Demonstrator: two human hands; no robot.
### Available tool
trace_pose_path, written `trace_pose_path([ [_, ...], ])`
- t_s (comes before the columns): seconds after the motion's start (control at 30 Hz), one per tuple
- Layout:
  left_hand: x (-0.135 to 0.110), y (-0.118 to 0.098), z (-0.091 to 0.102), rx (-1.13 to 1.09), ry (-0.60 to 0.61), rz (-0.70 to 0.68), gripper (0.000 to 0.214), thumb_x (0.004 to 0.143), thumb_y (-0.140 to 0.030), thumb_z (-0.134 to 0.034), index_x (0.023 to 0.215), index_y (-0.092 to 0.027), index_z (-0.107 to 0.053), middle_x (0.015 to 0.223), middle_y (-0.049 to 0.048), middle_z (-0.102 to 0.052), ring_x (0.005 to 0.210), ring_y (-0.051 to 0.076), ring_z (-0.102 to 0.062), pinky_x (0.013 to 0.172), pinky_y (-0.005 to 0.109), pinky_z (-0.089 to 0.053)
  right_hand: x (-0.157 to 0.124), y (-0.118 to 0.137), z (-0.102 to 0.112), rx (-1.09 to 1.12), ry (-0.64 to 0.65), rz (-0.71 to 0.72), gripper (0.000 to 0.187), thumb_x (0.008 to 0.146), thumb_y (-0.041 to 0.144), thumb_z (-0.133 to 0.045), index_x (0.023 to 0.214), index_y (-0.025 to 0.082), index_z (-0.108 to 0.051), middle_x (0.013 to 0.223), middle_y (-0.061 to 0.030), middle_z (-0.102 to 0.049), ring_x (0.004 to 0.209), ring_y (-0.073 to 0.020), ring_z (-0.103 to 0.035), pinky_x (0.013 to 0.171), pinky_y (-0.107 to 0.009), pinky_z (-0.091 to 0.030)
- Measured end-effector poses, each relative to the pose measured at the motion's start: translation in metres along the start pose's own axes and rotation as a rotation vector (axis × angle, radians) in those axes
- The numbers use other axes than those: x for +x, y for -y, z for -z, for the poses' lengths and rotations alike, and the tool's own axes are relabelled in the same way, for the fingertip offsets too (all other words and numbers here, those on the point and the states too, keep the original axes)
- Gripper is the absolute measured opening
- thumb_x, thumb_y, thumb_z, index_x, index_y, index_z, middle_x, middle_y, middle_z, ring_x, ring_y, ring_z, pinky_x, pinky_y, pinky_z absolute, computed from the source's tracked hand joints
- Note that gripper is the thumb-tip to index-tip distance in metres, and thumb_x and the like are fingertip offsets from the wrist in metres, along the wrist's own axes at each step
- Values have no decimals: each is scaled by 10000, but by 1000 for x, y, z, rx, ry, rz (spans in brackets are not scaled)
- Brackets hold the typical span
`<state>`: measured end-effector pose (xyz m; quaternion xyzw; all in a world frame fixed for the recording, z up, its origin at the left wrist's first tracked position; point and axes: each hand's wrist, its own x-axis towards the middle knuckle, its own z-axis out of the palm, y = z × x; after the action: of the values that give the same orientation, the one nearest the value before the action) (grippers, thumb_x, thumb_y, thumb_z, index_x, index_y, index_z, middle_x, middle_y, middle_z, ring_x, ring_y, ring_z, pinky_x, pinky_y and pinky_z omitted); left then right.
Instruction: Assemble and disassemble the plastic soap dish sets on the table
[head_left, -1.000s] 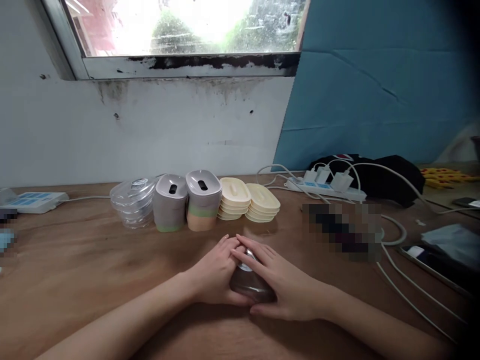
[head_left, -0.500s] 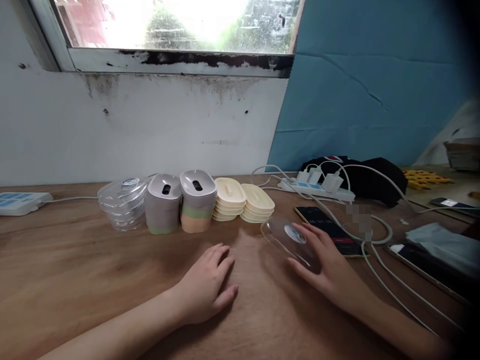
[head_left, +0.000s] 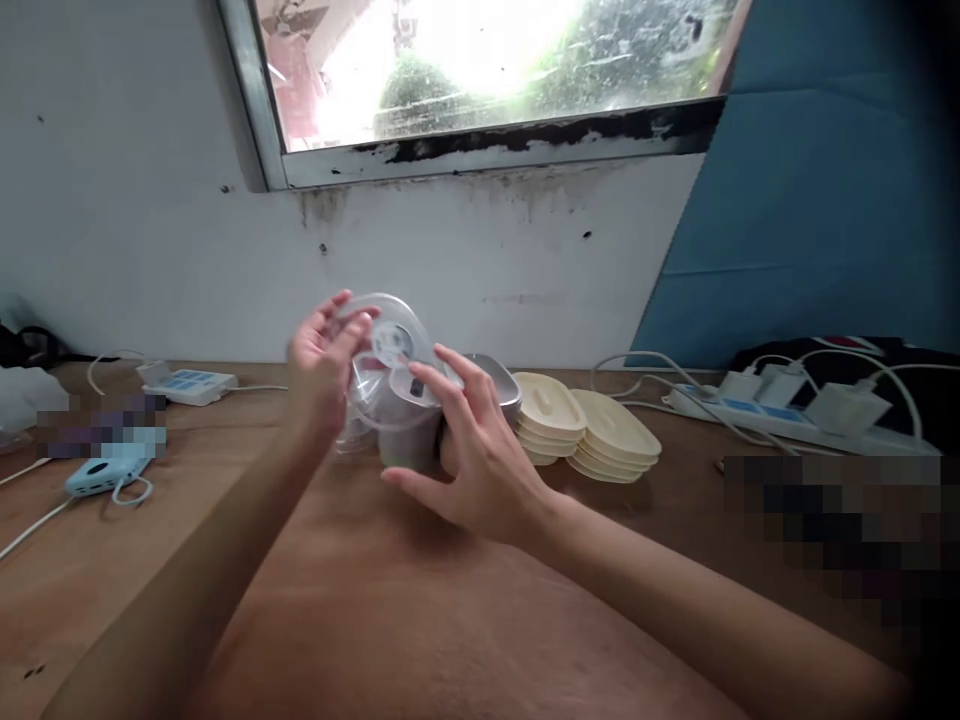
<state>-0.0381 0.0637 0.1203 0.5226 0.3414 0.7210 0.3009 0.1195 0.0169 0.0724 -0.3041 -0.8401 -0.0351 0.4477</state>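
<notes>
I hold a clear plastic lid (head_left: 390, 345) with a round label up in the air between both hands. My left hand (head_left: 319, 365) grips its left rim, fingers curled around the edge. My right hand (head_left: 476, 450) supports it from the right and below, fingertips touching the lid. Behind the lid, partly hidden, stand the clear stacked lids (head_left: 354, 430) and the grey-topped containers (head_left: 491, 385) on the wooden table (head_left: 375, 600). Two stacks of cream lids (head_left: 592, 430) lie just right of my right hand.
A white power strip (head_left: 187, 383) lies at the back left, with a light blue device (head_left: 105, 475) and cables in front of it. Another power strip with chargers (head_left: 795, 415) is at the right. A window and white wall rise behind the table.
The clear lid, held low at the right by my right hand, has been lifted up and leftward. My left hand rose from the table and took hold of it. The view has swung left.
</notes>
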Motion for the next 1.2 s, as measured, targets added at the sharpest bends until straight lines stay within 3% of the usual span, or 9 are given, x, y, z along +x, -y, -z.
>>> trace_pose_path([
  [0.07,40,3,25,132,-31,40,318,751,-277,-623,1047,-182,-553,1007,52,-628,705,114,-615,531,181,-488,-13,3,-11,47,68,125,580,794,352,-550,1288,205,-284,1358,-165,-278,1305,-318,-210,1014,-551,-279],
  [0.2,102,30,55,394,185,292,256,655,-251,-724,868,-128,-654,829,93,-667,623,134,-603,537,233,-469,-57,2,-27,74,392,246,477,789,271,-533,1225,133,-399,1346,-200,-317,1315,-329,-173,1016,-516,-297],
  [0.3,122,52,60,544,309,388,188,593,-214,-759,734,-115,-684,729,97,-671,628,169,-600,551,261,-445,-78,-1,-34,138,561,146,468,777,262,-541,1216,144,-431,1340,-182,-354,1288,-316,-237,1001,-483,-331],
  [0.43,125,67,65,703,436,417,215,567,-266,-765,726,-135,-706,702,71,-677,682,202,-597,592,265,-432,-80,-3,-35,242,640,-6,504,787,312,-548,1241,136,-421,1247,-149,-450,1131,-254,-409,970,-402,-381],
  [0.83,122,75,69,779,631,350,410,688,-392,-673,1043,-189,-645,1047,68,-657,931,184,-570,771,226,-417,-76,-2,-35,239,659,-1,424,820,326,-519,1195,133,-467,1188,-136,-479,1093,-237,-411,960,-376,-379],
  [0.97,127,78,69,820,628,465,476,675,-450,-674,1063,-179,-621,1125,92,-624,984,223,-563,786,253,-429,-78,-3,-34,228,662,8,408,818,319,-528,1181,141,-475,1176,-136,-487,1088,-238,-422,951,-386,-390],
  [1.07,129,81,72,849,619,639,529,696,-577,-601,1006,-149,-626,1052,128,-650,895,266,-606,727,308,-463,-80,-4,-35,220,644,24,408,821,322,-522,1183,138,-475,1204,-142,-477,1112,-242,-427,955,-385,-401],
  [1.2,126,85,76,808,648,817,567,753,-678,-438,924,-170,-627,898,100,-690,736,250,-641,638,310,-489,-61,1,-49,63,440,85,539,815,267,-507,1285,39,-375,1355,-218,-349,1306,-301,-227,1036,-437,-320],
])
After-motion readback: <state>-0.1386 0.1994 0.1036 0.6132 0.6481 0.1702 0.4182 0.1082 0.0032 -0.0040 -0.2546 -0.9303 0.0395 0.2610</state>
